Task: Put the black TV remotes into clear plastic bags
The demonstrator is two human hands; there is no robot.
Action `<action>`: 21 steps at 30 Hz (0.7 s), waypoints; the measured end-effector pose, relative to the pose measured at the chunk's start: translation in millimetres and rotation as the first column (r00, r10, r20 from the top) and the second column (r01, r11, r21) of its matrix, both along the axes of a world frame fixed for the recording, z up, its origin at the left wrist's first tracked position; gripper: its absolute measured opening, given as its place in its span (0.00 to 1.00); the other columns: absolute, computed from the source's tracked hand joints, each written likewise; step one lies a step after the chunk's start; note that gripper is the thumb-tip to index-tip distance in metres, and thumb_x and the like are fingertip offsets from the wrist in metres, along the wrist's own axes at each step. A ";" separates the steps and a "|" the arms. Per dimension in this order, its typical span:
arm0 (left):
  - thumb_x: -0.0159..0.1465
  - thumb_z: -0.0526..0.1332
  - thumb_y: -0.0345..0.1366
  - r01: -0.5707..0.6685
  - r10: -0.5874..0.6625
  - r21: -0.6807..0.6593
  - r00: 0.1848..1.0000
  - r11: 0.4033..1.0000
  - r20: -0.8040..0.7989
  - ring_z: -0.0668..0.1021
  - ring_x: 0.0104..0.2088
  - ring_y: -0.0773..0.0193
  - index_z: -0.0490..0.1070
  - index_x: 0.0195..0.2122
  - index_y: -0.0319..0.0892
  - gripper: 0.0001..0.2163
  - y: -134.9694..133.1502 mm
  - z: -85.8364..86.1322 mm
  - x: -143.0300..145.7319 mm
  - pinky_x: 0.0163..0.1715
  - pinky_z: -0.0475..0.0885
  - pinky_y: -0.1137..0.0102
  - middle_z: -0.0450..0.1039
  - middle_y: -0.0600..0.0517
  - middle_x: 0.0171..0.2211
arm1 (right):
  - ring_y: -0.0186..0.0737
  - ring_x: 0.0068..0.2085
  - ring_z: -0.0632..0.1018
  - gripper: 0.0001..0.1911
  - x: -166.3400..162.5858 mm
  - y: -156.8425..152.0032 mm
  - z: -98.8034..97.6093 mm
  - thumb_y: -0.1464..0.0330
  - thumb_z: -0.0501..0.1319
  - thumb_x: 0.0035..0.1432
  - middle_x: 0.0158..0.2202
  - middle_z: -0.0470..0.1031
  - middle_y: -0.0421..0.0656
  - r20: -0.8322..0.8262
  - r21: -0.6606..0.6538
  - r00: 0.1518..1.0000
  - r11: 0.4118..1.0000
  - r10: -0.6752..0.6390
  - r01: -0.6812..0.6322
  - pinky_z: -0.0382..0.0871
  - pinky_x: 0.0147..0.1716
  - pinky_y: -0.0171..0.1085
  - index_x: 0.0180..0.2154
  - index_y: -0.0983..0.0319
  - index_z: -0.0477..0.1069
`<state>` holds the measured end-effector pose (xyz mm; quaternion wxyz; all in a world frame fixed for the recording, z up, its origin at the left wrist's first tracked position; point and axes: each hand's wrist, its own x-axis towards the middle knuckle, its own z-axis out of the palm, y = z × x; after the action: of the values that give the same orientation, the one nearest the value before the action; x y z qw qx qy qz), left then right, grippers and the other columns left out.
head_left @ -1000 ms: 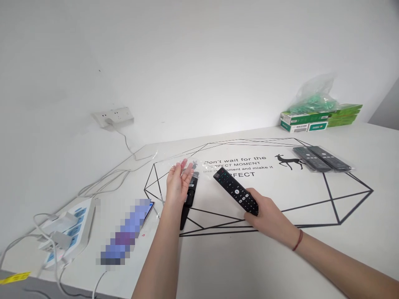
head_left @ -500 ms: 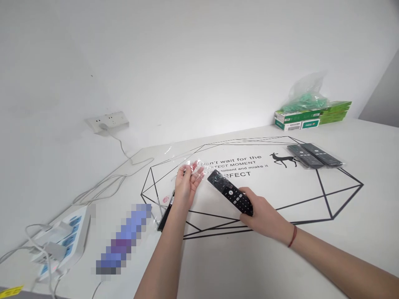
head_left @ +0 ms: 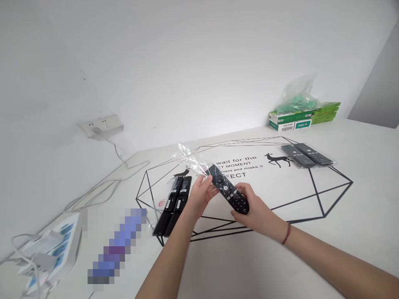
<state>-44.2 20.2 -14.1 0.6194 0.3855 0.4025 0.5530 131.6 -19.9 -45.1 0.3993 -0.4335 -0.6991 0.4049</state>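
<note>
My right hand [head_left: 254, 209] grips the near end of a black remote control [head_left: 227, 193] held above the white table. My left hand [head_left: 201, 194] pinches the mouth of a clear plastic bag [head_left: 190, 160] at the remote's far end. The far tip of the remote is inside the bag. The bag's loose end sticks up and away to the left. Two more black remotes [head_left: 174, 203] lie side by side on the table just left of my left forearm.
Two bagged remotes [head_left: 305, 155] lie at the right on the table's black line print [head_left: 324, 193]. Green boxes with a plastic bag on them [head_left: 304, 112] stand at the back right. A power strip with cables [head_left: 46, 253] and a blurred object [head_left: 115, 245] lie at the left.
My left hand lifted the clear bag off the table and brought it to the remote's far end. My right hand moved the remote left, into the bag mouth. The two remotes on the table came into view.
</note>
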 end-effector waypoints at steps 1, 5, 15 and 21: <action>0.59 0.63 0.36 -0.014 0.014 -0.003 1.000 1.000 -0.002 0.80 0.37 0.62 0.69 0.45 0.42 0.12 -0.1 0.0 0.3 0.42 0.75 0.65 0.76 0.46 0.41 | 0.37 0.32 0.70 0.28 0.1 0.0 0.2 0.71 0.62 0.48 0.36 0.68 0.40 -0.029 -0.020 1.000 1.000 0.010 -0.011 0.65 0.32 0.37 0.49 0.57 0.52; 0.60 0.62 0.34 -0.145 0.147 -0.089 0.989 0.985 0.009 0.80 0.35 0.65 0.69 0.42 0.39 0.09 3.9 -0.4 -5.0 0.41 0.75 0.69 0.76 0.46 0.40 | 0.37 0.36 0.72 0.35 2.7 -0.3 4.3 0.69 0.65 0.48 0.44 0.69 0.43 -0.204 -0.123 0.968 0.977 0.148 -0.175 0.68 0.32 0.37 0.53 0.54 0.49; 0.64 0.56 0.39 -0.159 0.168 -0.172 0.985 0.972 0.039 0.79 0.36 0.64 0.73 0.41 0.39 0.11 3.4 5.1 -7.1 0.36 0.75 0.71 0.77 0.45 0.44 | 0.33 0.26 0.74 0.26 6.6 8.4 3.1 0.63 0.63 0.53 0.36 0.73 0.40 -0.294 -0.204 0.943 0.953 0.158 -0.224 0.69 0.29 0.38 0.51 0.56 0.55; 0.61 0.61 0.43 0.056 -0.063 -0.103 0.995 0.993 -0.071 0.78 0.36 0.62 0.75 0.40 0.38 0.13 -9.2 1.8 6.0 0.36 0.74 0.69 0.76 0.44 0.44 | 0.29 0.25 0.69 0.29 6.0 15.3 -4.3 0.61 0.64 0.51 0.39 0.70 0.39 -0.213 -0.109 0.976 0.992 0.035 -0.060 0.65 0.25 0.34 0.51 0.55 0.55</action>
<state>-38.3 11.0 -12.3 0.6389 0.3858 0.4407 0.4987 137.6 -4.6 -49.4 0.4357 -0.3937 -0.6384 0.4976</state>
